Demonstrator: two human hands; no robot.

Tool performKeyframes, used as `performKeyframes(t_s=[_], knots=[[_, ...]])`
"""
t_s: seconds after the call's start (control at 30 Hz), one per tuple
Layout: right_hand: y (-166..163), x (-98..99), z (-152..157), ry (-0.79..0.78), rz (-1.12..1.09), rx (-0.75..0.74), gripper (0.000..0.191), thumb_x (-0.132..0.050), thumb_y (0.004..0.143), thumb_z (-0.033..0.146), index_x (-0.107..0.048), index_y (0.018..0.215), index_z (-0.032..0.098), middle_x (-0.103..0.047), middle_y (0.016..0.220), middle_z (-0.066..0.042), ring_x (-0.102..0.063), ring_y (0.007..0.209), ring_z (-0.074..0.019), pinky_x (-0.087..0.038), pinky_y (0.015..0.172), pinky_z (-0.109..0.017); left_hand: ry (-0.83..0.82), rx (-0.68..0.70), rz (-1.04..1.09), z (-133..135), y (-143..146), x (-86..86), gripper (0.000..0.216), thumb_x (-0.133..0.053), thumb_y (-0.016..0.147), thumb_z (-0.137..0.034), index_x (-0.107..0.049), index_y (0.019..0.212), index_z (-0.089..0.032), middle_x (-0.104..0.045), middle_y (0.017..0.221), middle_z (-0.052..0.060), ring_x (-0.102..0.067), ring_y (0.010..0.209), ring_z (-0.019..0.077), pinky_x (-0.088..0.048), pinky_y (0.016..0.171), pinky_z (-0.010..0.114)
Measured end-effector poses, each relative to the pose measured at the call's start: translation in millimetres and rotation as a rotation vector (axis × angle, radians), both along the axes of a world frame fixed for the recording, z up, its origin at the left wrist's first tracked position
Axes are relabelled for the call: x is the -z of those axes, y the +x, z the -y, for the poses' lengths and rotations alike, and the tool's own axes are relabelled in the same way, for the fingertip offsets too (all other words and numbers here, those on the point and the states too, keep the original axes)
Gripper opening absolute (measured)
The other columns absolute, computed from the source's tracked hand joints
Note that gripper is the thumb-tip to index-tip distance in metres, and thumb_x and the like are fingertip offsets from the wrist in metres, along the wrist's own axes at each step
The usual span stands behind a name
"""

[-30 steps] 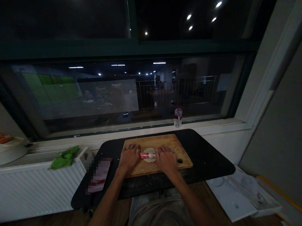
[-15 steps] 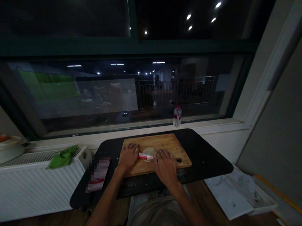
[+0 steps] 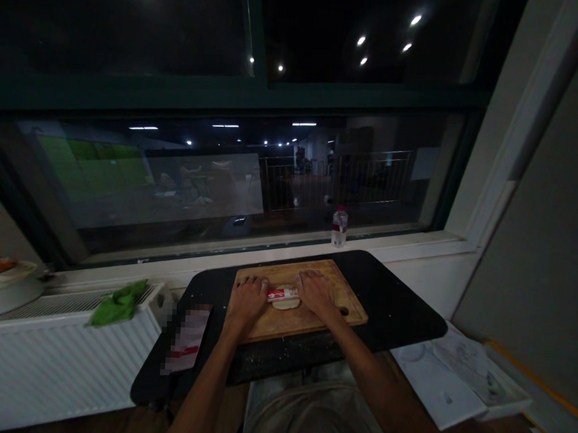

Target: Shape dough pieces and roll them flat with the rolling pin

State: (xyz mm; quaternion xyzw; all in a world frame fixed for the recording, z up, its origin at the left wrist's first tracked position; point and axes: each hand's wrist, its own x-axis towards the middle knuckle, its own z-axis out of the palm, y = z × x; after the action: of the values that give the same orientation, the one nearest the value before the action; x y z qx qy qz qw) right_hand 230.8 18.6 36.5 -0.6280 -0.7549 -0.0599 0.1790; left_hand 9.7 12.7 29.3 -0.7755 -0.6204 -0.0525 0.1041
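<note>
Left grip (image 3: 248, 299) and right grip (image 3: 316, 290) cover roller (image 3: 282, 295) ends; closure unclear; long axis left-right across dough (image 3: 287, 305).

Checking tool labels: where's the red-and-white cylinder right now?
Head view, below the picture's middle: the red-and-white cylinder lies across the flattened dough on the wooden board, between the left hand and right hand.
</note>
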Motion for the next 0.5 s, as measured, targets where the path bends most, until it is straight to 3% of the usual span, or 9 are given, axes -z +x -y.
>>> performKeyframes(t_s=[0.17, 0.5], knots=[[2, -1.3, -28, -0.127, 0.013, -0.038, 0.047, -0.038, 0.117, 0.035, -0.08, 0.131, 0.017, -0.079, 0.137, -0.015, -0.07, 0.13, -0.0271, -0.046, 0.113, -0.035, 0.001, -0.032, 0.008, -1, 6, -5.7, 0.043, -0.04, 0.113, -0.034, -0.07, 0.141, -0.021, -0.072, 0.142, 0.019, -0.064, 0.132, 0.0384, -0.05, 0.109, 0.055], [0, -8.1, -62, -0.168, -0.008, -0.058, 0.047, -0.039, 0.117, 0.038, -0.08, 0.131, 0.022, -0.08, 0.137, -0.012, -0.071, 0.126, -0.0263, -0.047, 0.112, -0.038, -0.056, -0.045, 0.01, -5, 8, -9.1, 0.044, -0.042, 0.11, -0.034, -0.074, 0.137, -0.021, -0.072, 0.141, 0.021, -0.067, 0.129, 0.0396, -0.053, 0.106, 0.059]])
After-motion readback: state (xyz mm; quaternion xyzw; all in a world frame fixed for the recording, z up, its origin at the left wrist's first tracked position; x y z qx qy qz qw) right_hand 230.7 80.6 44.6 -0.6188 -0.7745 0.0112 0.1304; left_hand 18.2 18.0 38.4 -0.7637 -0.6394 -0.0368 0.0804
